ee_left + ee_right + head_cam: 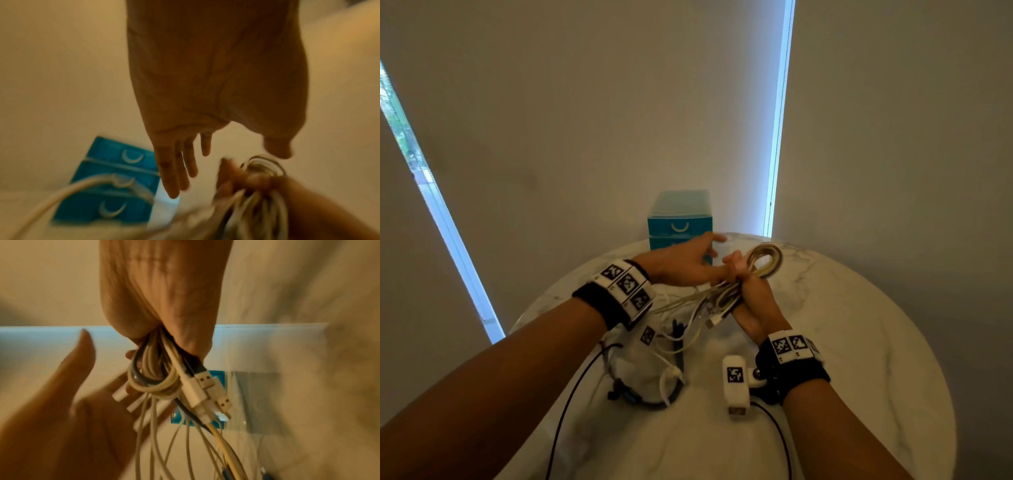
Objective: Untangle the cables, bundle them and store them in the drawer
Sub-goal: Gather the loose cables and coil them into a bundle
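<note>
The room is dim; cold daylight enters only through two narrow slits beside the blinds (pixel 599 102), one beyond the left grip (pixel 681 260), one beyond the right grip (pixel 750 291); straight edges bow towards the head view's rim; both wrist views carry a warm amber cast and heavy motion blur; the cables (pixel 156 379) nearest the right grip stay fairly sharp; the desk (pixel 859 342) shows pale sheen.

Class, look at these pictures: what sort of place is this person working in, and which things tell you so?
Probably a room in a home: a round marble table stands by drawn blinds with daylight at their edges, and a small blue drawer unit sits on it.
</note>
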Tool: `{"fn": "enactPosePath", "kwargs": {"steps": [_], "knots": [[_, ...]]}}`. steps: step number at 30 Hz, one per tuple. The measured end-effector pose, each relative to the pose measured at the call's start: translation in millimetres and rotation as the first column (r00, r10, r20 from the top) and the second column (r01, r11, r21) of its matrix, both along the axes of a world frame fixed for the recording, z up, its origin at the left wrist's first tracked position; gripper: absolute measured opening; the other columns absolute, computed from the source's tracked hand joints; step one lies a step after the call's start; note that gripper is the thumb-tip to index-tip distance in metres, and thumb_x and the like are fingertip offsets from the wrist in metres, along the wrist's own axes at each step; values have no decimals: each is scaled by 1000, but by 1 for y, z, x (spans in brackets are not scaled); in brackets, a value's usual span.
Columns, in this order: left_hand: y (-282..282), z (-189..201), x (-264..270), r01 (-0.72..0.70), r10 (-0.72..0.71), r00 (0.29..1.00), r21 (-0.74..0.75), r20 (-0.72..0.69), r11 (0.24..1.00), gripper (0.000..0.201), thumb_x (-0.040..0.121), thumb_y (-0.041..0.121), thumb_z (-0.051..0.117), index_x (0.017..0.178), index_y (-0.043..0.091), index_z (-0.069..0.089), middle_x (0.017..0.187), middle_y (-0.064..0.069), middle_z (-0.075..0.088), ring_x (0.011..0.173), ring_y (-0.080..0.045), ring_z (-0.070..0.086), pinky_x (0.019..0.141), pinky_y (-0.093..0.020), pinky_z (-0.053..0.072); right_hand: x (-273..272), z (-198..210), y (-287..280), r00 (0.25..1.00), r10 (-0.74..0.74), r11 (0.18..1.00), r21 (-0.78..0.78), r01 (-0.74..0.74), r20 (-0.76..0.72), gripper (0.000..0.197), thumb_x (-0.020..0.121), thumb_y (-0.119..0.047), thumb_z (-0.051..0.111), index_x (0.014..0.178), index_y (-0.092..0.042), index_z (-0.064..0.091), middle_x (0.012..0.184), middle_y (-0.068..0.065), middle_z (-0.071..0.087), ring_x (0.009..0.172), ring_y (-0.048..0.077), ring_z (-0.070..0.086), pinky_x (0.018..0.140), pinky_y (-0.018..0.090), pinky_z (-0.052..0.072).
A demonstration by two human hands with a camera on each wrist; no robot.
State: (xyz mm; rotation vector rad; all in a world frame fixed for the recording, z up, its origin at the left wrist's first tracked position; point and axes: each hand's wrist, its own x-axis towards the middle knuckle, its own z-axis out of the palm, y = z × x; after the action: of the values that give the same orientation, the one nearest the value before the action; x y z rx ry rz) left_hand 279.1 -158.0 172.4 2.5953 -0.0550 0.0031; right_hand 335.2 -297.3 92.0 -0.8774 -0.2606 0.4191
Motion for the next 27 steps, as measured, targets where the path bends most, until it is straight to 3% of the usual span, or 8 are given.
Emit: {"fn": "enactPosePath", "kwargs": {"steps": [3,6,9,11,15,19,23,27], "knots": [[12,-27,-10,61,-42,971,75,-234,995,102,80,84,66,161,29,34,140,9,65,124,-12,64,115,-41,49,8,-4,-7,996,33,996,81,-27,-78,25,109,-37,57,112,-13,61,59,-1,53,74,18,72,68,34,64],[26,-33,-11,80,-59,984,122,-171,989,66,85,69,77,140,37,61,125,11,71,112,-11,67,109,-41,53,12,-7,-9,992,63,991,121,-49,-112,29,107,-40,60,119,-14,61,55,-3,43,71,15,71,72,36,63],[34,-30,-11,73,-53,987,129,-155,989,62,88,56,81,143,41,57,125,14,67,112,-7,65,107,-36,53,15,-9,-11,983,118,976,200,-89,-138,31,104,-41,62,118,-14,60,54,-2,42,86,19,76,77,38,64],[40,-28,-13,65,-52,991,111,-122,992,64,84,63,81,141,45,57,124,16,68,112,-7,65,104,-36,53,20,-9,-16,977,134,959,270,-85,-166,28,104,-40,62,115,-15,59,52,-3,41,89,19,78,74,35,66],[57,-28,-22,106,-112,993,-118,-44,987,39,96,62,65,128,41,73,117,15,74,101,-12,71,78,-35,64,35,-13,-30,972,168,912,401,-90,-164,24,109,-40,56,101,-18,62,47,-7,38,45,5,51,50,22,51],[54,-34,-23,94,-88,995,-161,44,982,31,102,51,64,128,37,74,125,15,72,103,-12,72,71,-33,66,38,-19,-32,972,213,877,459,-144,-101,29,113,-31,48,96,-14,65,43,-7,37,34,5,38,42,19,34],[47,-28,-22,-82,96,970,-72,224,994,45,93,74,60,111,38,78,105,16,74,95,-8,70,79,-43,67,38,-20,-33,970,234,867,466,-178,-65,34,117,-29,41,97,-13,63,42,-7,37,32,6,37,39,20,33],[30,-23,-13,-162,93,946,203,311,966,67,77,97,50,89,39,82,87,23,75,83,1,68,78,-32,59,38,-21,-28,972,225,883,435,-177,-61,32,117,-28,42,98,-12,62,43,-7,37,32,5,36,39,21,32]]}}
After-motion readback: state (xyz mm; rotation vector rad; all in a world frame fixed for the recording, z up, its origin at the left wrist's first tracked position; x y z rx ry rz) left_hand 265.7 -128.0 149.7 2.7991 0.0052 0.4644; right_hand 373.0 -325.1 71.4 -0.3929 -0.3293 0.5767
